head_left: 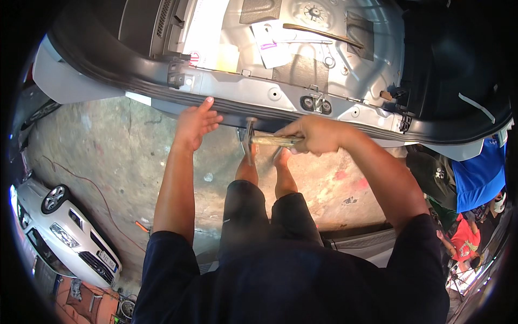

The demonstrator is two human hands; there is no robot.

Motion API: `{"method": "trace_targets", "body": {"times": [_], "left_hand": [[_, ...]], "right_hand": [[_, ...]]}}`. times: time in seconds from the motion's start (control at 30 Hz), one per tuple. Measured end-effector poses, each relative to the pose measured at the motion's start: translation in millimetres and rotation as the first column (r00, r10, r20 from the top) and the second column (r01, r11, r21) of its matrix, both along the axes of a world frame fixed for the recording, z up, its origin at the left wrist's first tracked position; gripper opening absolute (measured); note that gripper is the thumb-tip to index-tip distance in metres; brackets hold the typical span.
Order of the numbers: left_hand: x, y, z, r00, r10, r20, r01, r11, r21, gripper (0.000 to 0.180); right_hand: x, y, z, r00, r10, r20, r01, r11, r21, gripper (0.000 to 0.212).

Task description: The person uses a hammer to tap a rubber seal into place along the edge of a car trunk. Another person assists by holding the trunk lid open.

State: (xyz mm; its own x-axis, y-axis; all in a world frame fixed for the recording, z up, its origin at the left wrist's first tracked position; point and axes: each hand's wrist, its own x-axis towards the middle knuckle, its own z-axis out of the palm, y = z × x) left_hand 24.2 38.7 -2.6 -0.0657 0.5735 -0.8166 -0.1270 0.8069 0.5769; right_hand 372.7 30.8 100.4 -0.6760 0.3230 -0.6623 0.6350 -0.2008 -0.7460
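My right hand (319,135) grips the wooden handle of a hammer (265,140). The hammer's metal head points left, in front of the dark rear edge of an open car boot. My left hand (195,124) is open, its thumb and fingers spread, with nothing in it. Its thumb overlaps the black rubber seal (243,105) along the boot's edge; whether it touches I cannot tell. Beyond the seal lies a bare metal sill (237,86) with a latch (318,104) near its middle.
Inside the metal boot floor (237,35) lie a long brown stick (324,33), a ring spanner (328,60) and a paper sheet (265,46). A white car (81,232) stands at left, near a thin red hose (100,189). At right are a blue cloth (480,181) and a person in red (465,237).
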Motion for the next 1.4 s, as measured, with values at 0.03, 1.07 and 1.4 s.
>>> {"method": "trace_targets", "body": {"times": [0.03, 1.07, 1.4], "left_hand": [[4.9, -35.6, 1.4, 1.0, -0.015, 0.009, 0.016, 0.995, -0.103, 0.084], [44.2, -97.8, -20.1, 0.812, 0.332, 0.48, -0.305, 0.943, -0.134, 0.03], [31.6, -84.5, -16.4, 0.897, 0.261, 0.356, -0.212, 0.962, -0.17, 0.025]], "right_hand": [[0.3, -36.5, 2.9, 0.998, 0.06, 0.002, -0.059, 0.992, -0.11, 0.06], [13.4, -76.2, -6.2, 0.986, 0.13, -0.101, -0.127, 0.991, 0.041, 0.057], [3.5, -74.9, -1.2, 0.916, 0.379, -0.13, -0.375, 0.925, 0.054, 0.06]]}}
